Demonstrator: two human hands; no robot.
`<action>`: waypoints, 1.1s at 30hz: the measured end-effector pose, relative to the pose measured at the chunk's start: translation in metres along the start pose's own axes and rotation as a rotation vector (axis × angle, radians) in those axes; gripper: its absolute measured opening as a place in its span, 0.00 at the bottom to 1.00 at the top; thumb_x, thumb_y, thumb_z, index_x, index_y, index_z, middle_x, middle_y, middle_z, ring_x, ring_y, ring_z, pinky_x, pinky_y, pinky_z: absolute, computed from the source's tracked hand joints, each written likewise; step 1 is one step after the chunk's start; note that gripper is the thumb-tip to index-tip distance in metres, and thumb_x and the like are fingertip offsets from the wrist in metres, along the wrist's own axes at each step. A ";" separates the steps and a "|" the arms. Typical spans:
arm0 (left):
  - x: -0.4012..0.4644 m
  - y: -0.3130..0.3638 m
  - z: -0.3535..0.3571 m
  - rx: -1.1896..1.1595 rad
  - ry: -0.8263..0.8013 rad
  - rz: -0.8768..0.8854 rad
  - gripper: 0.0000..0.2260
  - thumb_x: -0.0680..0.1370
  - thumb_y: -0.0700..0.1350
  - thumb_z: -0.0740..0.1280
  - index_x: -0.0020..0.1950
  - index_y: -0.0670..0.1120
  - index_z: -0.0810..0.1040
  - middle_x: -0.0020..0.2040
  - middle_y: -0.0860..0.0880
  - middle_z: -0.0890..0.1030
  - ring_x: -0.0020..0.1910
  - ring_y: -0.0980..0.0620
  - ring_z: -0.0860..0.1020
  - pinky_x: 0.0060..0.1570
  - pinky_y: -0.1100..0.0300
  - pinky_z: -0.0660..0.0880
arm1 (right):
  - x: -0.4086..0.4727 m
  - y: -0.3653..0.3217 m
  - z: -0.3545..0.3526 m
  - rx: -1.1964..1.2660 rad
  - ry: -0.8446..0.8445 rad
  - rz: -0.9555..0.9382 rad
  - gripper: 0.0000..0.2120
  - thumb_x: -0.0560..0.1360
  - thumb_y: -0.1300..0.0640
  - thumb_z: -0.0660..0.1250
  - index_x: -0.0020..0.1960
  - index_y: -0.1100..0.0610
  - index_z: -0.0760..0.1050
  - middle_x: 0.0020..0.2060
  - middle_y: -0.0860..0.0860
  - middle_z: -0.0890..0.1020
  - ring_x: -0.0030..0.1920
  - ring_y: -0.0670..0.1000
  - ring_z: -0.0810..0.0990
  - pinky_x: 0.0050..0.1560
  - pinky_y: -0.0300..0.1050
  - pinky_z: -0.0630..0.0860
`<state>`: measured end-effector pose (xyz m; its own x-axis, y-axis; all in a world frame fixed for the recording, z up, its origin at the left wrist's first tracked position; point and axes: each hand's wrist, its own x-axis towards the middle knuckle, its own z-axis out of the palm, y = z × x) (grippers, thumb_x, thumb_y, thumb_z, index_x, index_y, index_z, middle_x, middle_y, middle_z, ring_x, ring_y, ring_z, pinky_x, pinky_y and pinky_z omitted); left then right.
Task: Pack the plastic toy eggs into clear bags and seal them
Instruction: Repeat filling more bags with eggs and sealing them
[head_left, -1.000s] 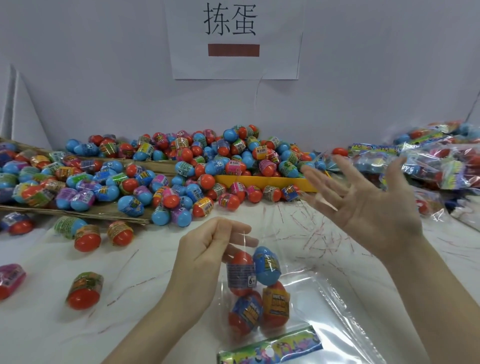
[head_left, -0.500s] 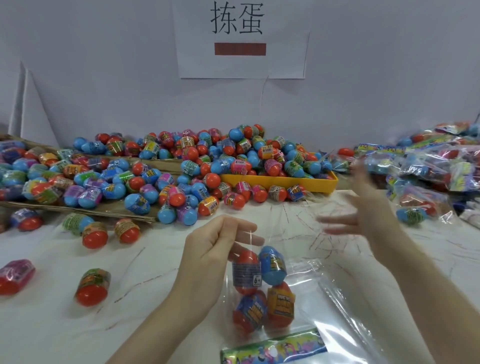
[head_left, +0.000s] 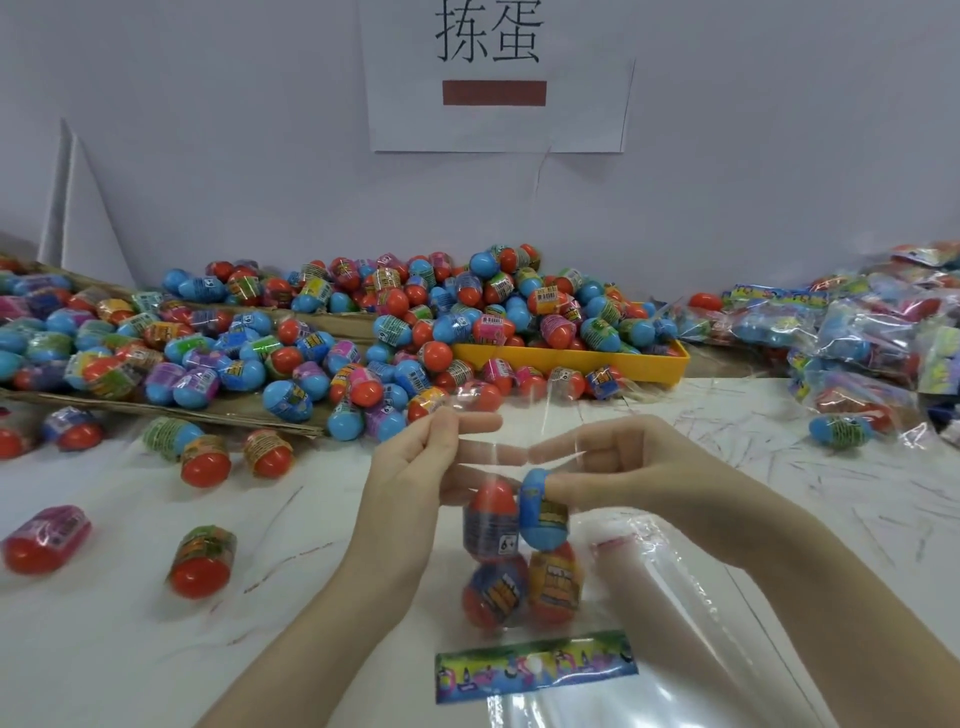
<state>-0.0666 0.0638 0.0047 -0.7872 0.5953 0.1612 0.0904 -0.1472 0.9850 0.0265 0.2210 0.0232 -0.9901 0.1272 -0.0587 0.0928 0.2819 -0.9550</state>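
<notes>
A clear bag (head_left: 519, 613) with a colourful header strip (head_left: 535, 665) holds several red and blue toy eggs (head_left: 519, 551) in front of me. My left hand (head_left: 415, 478) pinches the bag's open top edge on the left. My right hand (head_left: 618, 467) pinches the same edge on the right, fingertips meeting the left hand's above the eggs. The transparent flap (head_left: 519, 410) stands up between the two hands.
A big heap of loose eggs (head_left: 363, 343) covers cardboard and a yellow tray (head_left: 571, 358) at the back. Single eggs (head_left: 202, 561) lie on the white table at left. Filled bags (head_left: 862, 332) pile up at right. A stack of flat clear bags (head_left: 675, 597) lies under my right forearm.
My right hand came down from the raised, spread position at right and took hold of the bag's top edge. The left hand kept its pinch on the bag.
</notes>
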 end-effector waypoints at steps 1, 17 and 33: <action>0.001 0.000 0.000 0.006 -0.010 -0.018 0.16 0.81 0.47 0.52 0.44 0.48 0.79 0.36 0.51 0.85 0.35 0.53 0.83 0.33 0.70 0.75 | 0.001 0.001 -0.001 0.031 0.040 -0.022 0.13 0.60 0.50 0.73 0.44 0.52 0.83 0.40 0.51 0.85 0.42 0.48 0.83 0.43 0.36 0.79; 0.011 -0.008 -0.017 0.024 -0.033 -0.233 0.11 0.65 0.46 0.72 0.45 0.42 0.84 0.41 0.47 0.85 0.38 0.52 0.83 0.36 0.64 0.79 | -0.002 0.000 -0.009 0.167 0.176 -0.002 0.08 0.65 0.57 0.69 0.42 0.57 0.82 0.40 0.54 0.85 0.39 0.51 0.84 0.39 0.39 0.80; 0.010 -0.007 -0.018 0.082 0.031 -0.074 0.06 0.70 0.39 0.71 0.37 0.49 0.84 0.35 0.52 0.85 0.33 0.57 0.81 0.31 0.68 0.76 | 0.000 0.004 -0.008 0.087 0.269 0.073 0.18 0.61 0.50 0.72 0.49 0.53 0.80 0.40 0.48 0.85 0.40 0.48 0.84 0.36 0.36 0.78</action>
<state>-0.0863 0.0566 -0.0012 -0.8119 0.5773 0.0873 0.0800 -0.0381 0.9961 0.0280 0.2301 0.0220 -0.9167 0.3950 -0.0604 0.1422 0.1811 -0.9731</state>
